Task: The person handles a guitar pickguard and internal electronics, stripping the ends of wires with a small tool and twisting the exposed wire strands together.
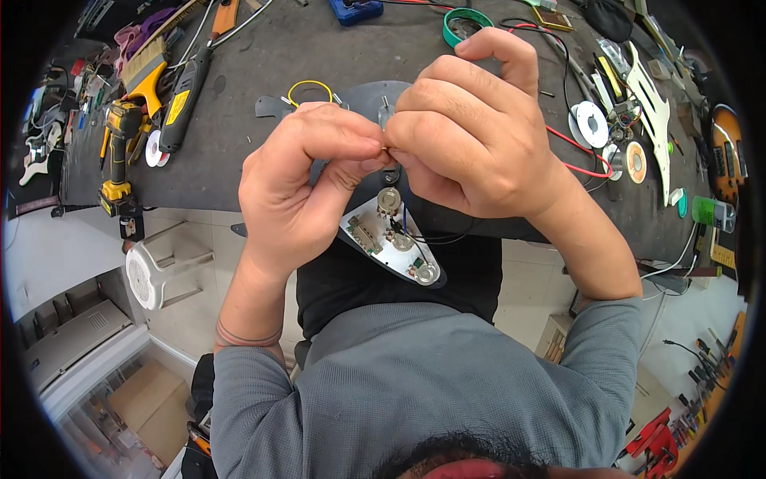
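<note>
My left hand (pixel 299 172) and my right hand (pixel 471 136) meet at the centre, fingertips pinched round a tiny thin piece, perhaps a wire end, mostly hidden. Behind and below them a dark plate (pixel 267 108) lies over the bench edge and my lap, with a yellow wire loop (pixel 311 83) at its far part. Its lower part holds a silver inner panel (pixel 375 247) with round pots (pixel 403 240), a switch (pixel 364 233), and black and blue wires. A metal component (pixel 384 112) shows just behind my fingers.
The dark bench (pixel 215 112) carries a cordless drill (pixel 120 136), brush (pixel 144 76), black-yellow tool (pixel 183 100) at left; red leads (pixel 582 169), wire spools (pixel 590 124), white guitar-shaped plate (pixel 648 112) at right, near a sunburst guitar (pixel 726 152). A white stool (pixel 145 271) stands below left.
</note>
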A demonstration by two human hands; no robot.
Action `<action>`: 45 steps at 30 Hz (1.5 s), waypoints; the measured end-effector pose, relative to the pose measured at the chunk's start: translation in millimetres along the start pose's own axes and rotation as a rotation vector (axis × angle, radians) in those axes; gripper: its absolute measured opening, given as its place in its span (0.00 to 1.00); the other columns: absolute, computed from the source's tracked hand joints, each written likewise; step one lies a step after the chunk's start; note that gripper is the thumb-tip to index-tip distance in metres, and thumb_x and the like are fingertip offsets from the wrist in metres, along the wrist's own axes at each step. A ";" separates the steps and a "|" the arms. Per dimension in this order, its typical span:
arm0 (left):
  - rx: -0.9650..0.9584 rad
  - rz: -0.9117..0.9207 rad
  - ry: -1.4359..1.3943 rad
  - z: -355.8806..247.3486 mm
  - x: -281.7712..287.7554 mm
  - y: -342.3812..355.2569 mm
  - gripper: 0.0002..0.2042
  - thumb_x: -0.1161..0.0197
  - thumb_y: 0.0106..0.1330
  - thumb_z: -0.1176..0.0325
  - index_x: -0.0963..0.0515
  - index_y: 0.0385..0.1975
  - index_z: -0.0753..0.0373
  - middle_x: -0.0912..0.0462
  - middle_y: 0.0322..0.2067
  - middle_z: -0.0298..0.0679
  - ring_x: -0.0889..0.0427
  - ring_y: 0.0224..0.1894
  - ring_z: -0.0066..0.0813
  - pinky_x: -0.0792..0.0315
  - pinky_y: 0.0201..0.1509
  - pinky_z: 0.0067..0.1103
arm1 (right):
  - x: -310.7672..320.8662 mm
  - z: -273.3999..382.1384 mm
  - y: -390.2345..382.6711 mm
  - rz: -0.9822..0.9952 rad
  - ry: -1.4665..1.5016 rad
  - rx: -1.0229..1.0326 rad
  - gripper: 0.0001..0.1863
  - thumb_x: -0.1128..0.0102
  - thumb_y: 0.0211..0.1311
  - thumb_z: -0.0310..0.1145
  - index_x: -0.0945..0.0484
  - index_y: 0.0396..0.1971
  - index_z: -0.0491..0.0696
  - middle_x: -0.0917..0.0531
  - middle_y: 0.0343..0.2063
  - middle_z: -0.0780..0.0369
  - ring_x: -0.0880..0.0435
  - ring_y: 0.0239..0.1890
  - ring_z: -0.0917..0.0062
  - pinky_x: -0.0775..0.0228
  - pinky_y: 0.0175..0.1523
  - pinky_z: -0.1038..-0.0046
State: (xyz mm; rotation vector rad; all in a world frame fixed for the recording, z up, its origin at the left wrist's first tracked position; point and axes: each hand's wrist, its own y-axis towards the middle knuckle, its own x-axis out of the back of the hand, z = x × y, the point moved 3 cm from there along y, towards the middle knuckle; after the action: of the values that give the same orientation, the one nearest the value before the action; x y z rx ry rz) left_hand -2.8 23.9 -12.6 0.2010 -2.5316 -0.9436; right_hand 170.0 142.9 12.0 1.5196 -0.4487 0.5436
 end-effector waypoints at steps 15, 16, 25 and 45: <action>-0.420 -0.039 0.722 -10.8 -12.1 -0.7 0.13 0.24 0.62 0.76 0.17 0.45 0.58 0.09 0.38 0.36 0.10 0.35 0.32 0.24 0.48 0.32 | -8.7 -7.1 -13.0 0.366 0.831 -0.869 0.11 0.39 0.75 0.32 0.20 0.31 0.42 0.20 0.24 0.61 0.24 0.29 0.67 0.31 0.50 0.66; -0.358 -0.046 0.617 -8.3 -9.3 0.6 0.13 0.24 0.62 0.77 0.16 0.44 0.59 0.09 0.37 0.36 0.10 0.35 0.32 0.24 0.49 0.32 | -6.3 -8.6 -14.1 0.343 0.935 -0.992 0.13 0.39 0.76 0.33 0.20 0.30 0.42 0.20 0.24 0.62 0.25 0.29 0.68 0.31 0.50 0.67; 0.036 -0.074 0.117 -2.2 -4.1 4.3 0.11 0.26 0.68 0.86 0.16 0.42 0.62 0.06 0.37 0.38 0.10 0.37 0.29 0.23 0.54 0.31 | 4.1 -12.6 -8.1 -0.073 -0.113 0.101 0.18 0.21 0.51 0.36 0.13 0.44 0.61 0.10 0.36 0.73 0.15 0.34 0.80 0.38 0.56 0.67; -0.346 0.069 0.722 -18.7 -9.6 1.4 0.15 0.25 0.65 0.78 0.18 0.48 0.56 0.06 0.41 0.37 0.08 0.39 0.35 0.27 0.54 0.35 | -8.1 -12.3 -27.7 0.378 1.043 -1.190 0.12 0.43 0.79 0.33 0.22 0.34 0.42 0.26 0.27 0.74 0.31 0.33 0.91 0.37 0.39 0.77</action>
State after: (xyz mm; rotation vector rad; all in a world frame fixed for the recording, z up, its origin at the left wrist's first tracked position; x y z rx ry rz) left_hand 14.1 16.6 -2.3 0.2837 -1.6856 -1.0315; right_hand 179.2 155.4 -15.2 -0.0808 -0.1398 1.0181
